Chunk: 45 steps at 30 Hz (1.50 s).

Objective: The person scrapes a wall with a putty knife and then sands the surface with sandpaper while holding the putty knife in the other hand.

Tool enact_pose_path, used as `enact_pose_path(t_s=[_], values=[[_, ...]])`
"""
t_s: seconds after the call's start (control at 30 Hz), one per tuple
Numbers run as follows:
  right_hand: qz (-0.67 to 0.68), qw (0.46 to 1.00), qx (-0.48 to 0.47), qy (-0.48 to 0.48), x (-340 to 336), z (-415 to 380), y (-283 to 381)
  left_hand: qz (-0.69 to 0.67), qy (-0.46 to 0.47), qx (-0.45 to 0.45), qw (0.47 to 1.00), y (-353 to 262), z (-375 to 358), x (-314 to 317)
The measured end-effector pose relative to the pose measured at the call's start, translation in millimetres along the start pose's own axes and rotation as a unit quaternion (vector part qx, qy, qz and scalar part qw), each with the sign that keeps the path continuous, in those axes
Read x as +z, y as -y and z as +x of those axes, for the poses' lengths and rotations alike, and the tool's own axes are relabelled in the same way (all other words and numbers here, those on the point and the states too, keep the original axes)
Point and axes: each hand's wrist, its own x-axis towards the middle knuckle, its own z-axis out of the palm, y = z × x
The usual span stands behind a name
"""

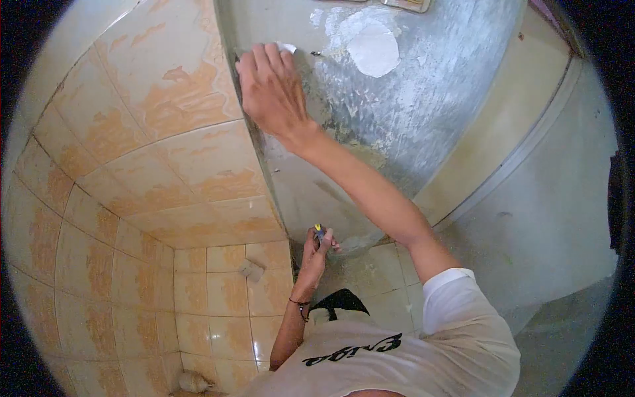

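High on the grey plastered wall (456,73), my right hand (272,92) presses against the edge beside the tiled wall (159,86). Its fingers are bent together over something I cannot make out; a small white piece (287,47) shows beside the fingertips. Lower down, near the foot of the wall, my left hand (319,248) is closed on a small tool with a yellow and dark handle (319,233). To the right of my right hand, a round white patch (374,49) lies on the grey surface.
A small greyish block (251,270) rests on the tiles below left. Near the bottom left sits a pale rounded object (194,381). A tray-like item (407,4) is cut off at the top edge. On the right runs a cream strip (493,126).
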Motion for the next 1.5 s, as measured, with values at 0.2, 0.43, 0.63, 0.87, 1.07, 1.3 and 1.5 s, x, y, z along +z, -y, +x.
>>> enact_pose_path(t_s=[0.2, 0.43, 0.63, 0.87, 1.07, 1.3, 1.5], values=[[0.025, 0.996, -0.016, 0.082, 5, -110, 17, 0.02, 0.006, 0.021, 1.0, 5, -3, -3], [-0.024, 0.998, 0.016, 0.052, -9, -39, 2, 0.015, 0.005, 0.0, 1.0, 5, -1, 4], [0.008, 0.988, -0.031, 0.151, 4, -155, 24, 0.01, 0.006, 0.006, 1.0, 15, 0, -2], [0.004, 0.991, 0.053, 0.124, -19, -74, 0, 0.001, 0.008, -0.014, 1.0, 19, 0, 6], [-0.002, 0.997, 0.003, 0.078, -11, -125, -2, 0.033, 0.003, 0.01, 0.999, 14, -6, 6], [0.028, 0.992, 0.09, 0.089, -42, -116, -32, 0.005, 0.021, -0.001, 1.0, 20, 1, -2], [0.029, 0.983, 0.181, 0.019, -67, -171, -77, -0.011, 0.016, -0.018, 1.0, 16, -2, 0]])
